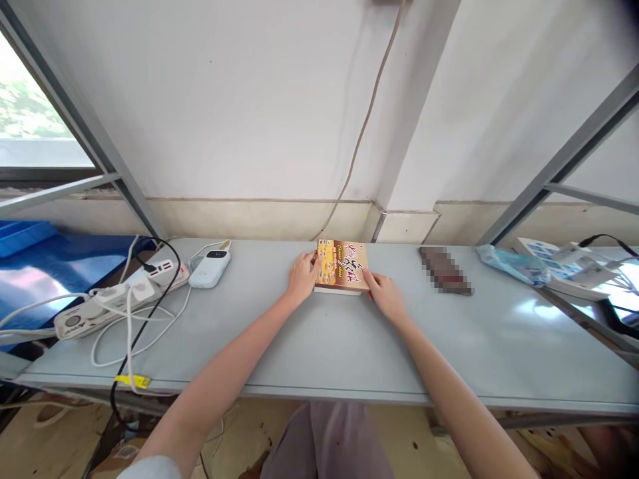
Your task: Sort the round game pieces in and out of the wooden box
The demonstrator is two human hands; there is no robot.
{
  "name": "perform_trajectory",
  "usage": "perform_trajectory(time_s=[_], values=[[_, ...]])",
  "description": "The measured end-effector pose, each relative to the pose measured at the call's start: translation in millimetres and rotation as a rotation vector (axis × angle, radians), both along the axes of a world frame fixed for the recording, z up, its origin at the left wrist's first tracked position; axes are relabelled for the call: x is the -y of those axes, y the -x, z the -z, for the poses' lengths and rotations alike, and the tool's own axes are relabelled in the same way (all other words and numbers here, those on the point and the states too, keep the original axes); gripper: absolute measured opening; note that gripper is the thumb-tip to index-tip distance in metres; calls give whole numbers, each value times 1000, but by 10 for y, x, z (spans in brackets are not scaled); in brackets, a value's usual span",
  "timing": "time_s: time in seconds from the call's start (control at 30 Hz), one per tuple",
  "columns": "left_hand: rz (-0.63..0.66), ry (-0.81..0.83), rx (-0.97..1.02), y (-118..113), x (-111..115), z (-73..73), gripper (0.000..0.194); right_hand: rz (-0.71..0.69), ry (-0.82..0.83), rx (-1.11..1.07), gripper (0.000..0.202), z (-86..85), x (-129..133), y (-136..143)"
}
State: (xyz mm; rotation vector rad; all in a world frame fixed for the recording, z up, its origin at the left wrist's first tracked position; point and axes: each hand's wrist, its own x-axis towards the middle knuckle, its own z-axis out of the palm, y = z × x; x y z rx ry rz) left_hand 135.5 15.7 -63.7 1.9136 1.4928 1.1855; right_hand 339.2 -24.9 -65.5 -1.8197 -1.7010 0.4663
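A small box with a yellow and brown printed lid, showing Chinese characters and pictures of round pieces, is near the middle of the grey table. My left hand grips its left side, thumb along the edge. Against the right side is my right hand, with its thumb on the lid's lower right corner and the other fingers mostly hidden beside the box. The white front side of the box shows below the lid.
On the left are a power strip, tangled cables and a white device. A pixelated dark item lies to the right, with a blue plastic bag farther right. Metal posts flank the table before the wall.
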Motion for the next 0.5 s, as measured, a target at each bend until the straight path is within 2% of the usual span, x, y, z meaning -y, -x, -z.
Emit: perform_trajectory(time_s=[0.1,0.2,0.37,0.5], values=[[1,46,-108,-5,15,17,42,50,35,83,57,15,-13,17],[15,102,-123,-12,-7,69,43,102,87,168,55,26,-16,46],[39,174,-8,-11,-78,128,42,84,86,212,54,10,-6,77],[-17,174,85,-21,-80,133,43,106,44,261,51,24,-18,80]])
